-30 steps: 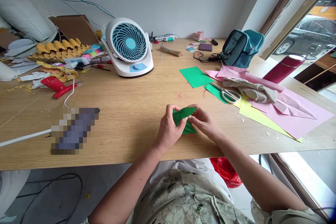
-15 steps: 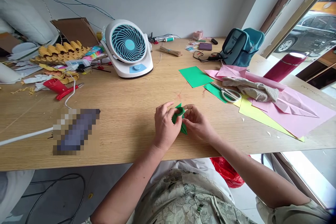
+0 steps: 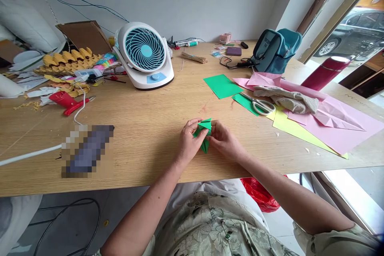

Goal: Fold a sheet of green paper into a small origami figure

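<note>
A small folded piece of green paper (image 3: 205, 125) is held between both hands, just above the front of the wooden table (image 3: 141, 144). My left hand (image 3: 191, 138) pinches it from the left, its thumb across the front. From the right, my right hand (image 3: 223, 138) closes its thumb and fingers on the paper's edge. One pointed end of the folded paper sticks out below the thumbs, and creased flaps show at the top. Fingertips behind the paper are hidden.
White-handled scissors (image 3: 262, 107) lie by flat green sheets (image 3: 222, 86). A grey glove (image 3: 295, 100) rests on pink and yellow paper. A white fan (image 3: 168, 76) stands at the back, a red bottle (image 3: 325, 73) and blue bag (image 3: 270, 52) to the right, red-handled pliers (image 3: 75, 107) left.
The green paper has turned in my fingers: its rolled top now shows as flat, angled flaps. My left thumb has shifted up across its front. Both hands stay in nearly the same place.
</note>
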{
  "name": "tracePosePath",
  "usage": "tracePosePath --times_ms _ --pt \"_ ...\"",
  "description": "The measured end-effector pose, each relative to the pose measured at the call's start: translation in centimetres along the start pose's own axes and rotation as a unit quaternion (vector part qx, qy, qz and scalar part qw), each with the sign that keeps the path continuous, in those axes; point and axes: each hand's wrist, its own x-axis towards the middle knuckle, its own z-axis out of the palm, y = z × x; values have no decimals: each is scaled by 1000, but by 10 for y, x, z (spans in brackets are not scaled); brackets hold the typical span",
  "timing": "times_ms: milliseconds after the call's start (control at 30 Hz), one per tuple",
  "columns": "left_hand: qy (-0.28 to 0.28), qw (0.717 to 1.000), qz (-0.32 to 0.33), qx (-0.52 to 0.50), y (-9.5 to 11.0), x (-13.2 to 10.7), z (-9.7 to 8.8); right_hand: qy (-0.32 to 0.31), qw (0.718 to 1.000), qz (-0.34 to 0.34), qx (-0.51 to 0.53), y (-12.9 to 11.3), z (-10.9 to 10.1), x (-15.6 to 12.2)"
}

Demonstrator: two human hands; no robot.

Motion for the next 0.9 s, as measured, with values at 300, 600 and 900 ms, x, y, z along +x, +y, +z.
tracePosePath --times_ms 300,600,900 --pt "-42 998 16 -45 6 3 -3 -17 1000 16 -16 -6 -4 0" --pt "-72 994 59 -59 4 3 -3 4 997 73 -27 -8 -10 1" --pt "10 982 164 90 4 -5 -5 16 993 119 -3 -14 -10 1"
